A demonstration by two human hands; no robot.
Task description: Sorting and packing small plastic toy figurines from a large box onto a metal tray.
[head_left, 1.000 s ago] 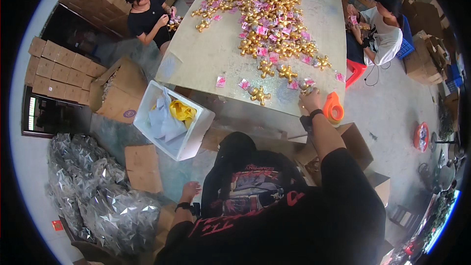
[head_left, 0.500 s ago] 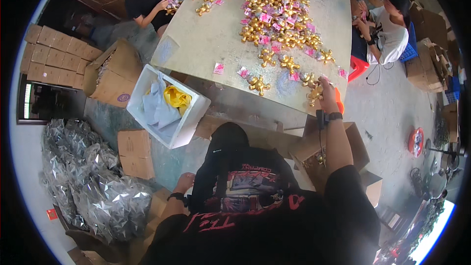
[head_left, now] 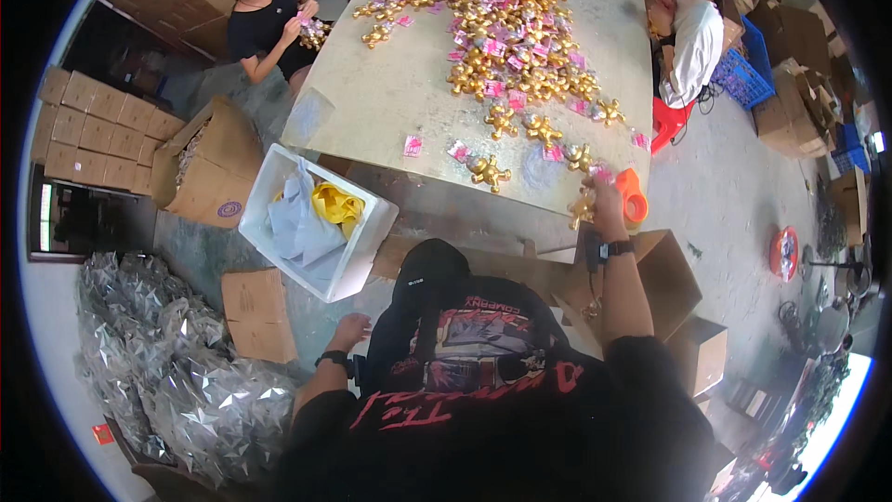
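Note:
At the near right corner of the table [head_left: 381, 102], my right hand [head_left: 607, 202] is closed on a shiny gold bear figure [head_left: 583, 208]. A pink tag [head_left: 602, 173] shows by its fingertips; where exactly the fingers grip is partly hidden. Just right of that hand stands an orange ring-shaped thing [head_left: 633, 197]. Another gold bear [head_left: 579, 158] lies just beyond. Further left, loose gold bears [head_left: 488, 173] and pink tags [head_left: 412, 146] lie along the near part of the table. Low at my left side, my left hand [head_left: 351, 331] hangs off the table, empty, fingers loosely apart.
Gold bears with pink tags are heaped [head_left: 506, 28] up the table. A white foam box [head_left: 372, 242] with cloth and something yellow stands left of the near edge. Open cartons [head_left: 664, 274] sit below my right arm. Co-workers sit far left [head_left: 265, 14] and far right [head_left: 692, 46].
My view has shifted slightly. My right hand and its bear have come a little nearer, showing more of the orange thing. The co-worker at right has leaned over toward the table.

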